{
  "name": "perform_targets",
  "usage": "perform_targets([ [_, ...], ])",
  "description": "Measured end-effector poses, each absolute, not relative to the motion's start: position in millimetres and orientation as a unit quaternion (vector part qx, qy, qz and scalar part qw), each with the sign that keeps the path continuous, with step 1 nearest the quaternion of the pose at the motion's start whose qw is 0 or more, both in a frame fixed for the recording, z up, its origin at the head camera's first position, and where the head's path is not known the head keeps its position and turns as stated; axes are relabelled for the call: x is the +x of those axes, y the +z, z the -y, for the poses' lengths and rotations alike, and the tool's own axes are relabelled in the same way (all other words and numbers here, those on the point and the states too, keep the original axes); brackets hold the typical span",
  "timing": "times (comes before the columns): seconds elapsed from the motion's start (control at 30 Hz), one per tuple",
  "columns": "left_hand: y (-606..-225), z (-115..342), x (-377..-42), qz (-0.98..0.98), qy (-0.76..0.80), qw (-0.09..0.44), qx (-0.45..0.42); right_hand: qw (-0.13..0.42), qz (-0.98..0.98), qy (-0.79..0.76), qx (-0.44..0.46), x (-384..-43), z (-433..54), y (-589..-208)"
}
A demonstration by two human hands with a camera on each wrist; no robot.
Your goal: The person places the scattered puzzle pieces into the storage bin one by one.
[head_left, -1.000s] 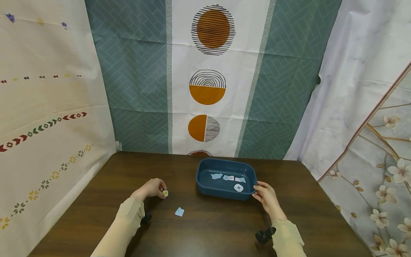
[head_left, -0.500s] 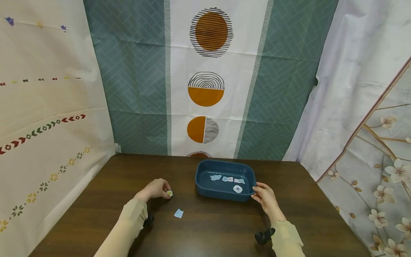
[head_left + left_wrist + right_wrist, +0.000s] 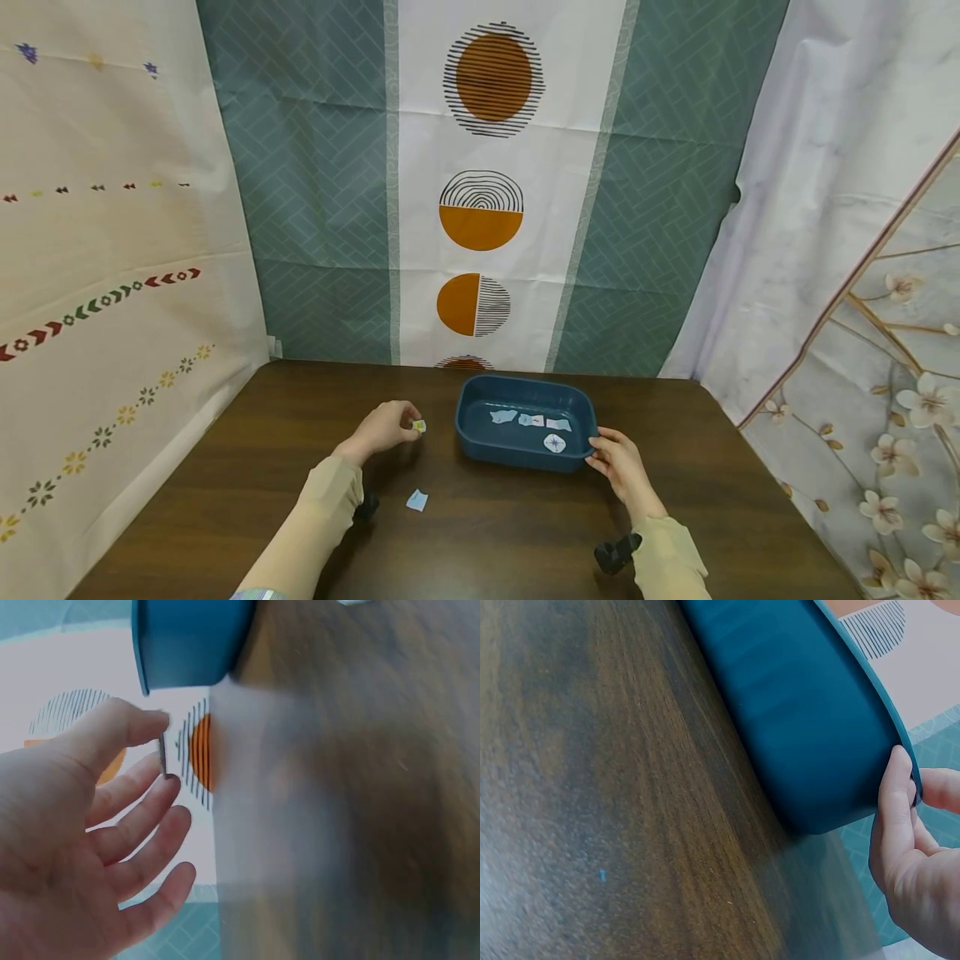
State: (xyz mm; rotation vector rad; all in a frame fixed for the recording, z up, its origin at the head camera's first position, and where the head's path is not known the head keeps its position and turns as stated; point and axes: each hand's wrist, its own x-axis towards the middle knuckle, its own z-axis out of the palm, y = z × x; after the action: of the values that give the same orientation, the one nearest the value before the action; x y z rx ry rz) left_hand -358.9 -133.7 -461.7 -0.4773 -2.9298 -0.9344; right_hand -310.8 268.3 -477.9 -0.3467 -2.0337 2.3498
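Note:
Between thumb and fingertips, my left hand [image 3: 382,429] pinches a small flat piece with a yellow-green print on white [image 3: 419,426]. The left wrist view shows this thin piece [image 3: 162,756] edge-on, with the other fingers spread loosely. It is held above the table, left of a dark blue rectangular tray [image 3: 495,451]. My right hand [image 3: 624,471] grips the tray's right end, thumb and fingers on either side of the rim [image 3: 909,742]. Inside lie several pale flat pieces, among them a roundish white one with a blue star-like print [image 3: 555,443].
A light blue flat scrap [image 3: 417,500] lies on the brown wooden table [image 3: 480,546], in front of the left hand. Patterned cloths [image 3: 322,208] hang behind the table and along both sides. Black wrist cameras [image 3: 617,554] sit at the wrists.
My left hand has moved right and away from me, carrying the yellow-green printed piece closer to the tray. The right hand keeps its grip on the rim; the tray stays in place.

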Motion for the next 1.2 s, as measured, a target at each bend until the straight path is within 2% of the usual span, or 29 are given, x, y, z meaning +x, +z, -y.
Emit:
perform_targets([
  [0.17,-454,121,-365,0.935,-0.312,0.043,-0.161,0.007,0.656,0.747,-0.107,-309,-269,-478],
  [0.63,-436,75,-372,0.924,-0.333,0.073,-0.172,0.004,0.649,0.753,-0.110,-311,-270,-478],
  [1.2,-417,14,-381,0.919,-0.325,0.027,-0.224,0.012,0.659,0.744,-0.109,-312,-270,-481],
])
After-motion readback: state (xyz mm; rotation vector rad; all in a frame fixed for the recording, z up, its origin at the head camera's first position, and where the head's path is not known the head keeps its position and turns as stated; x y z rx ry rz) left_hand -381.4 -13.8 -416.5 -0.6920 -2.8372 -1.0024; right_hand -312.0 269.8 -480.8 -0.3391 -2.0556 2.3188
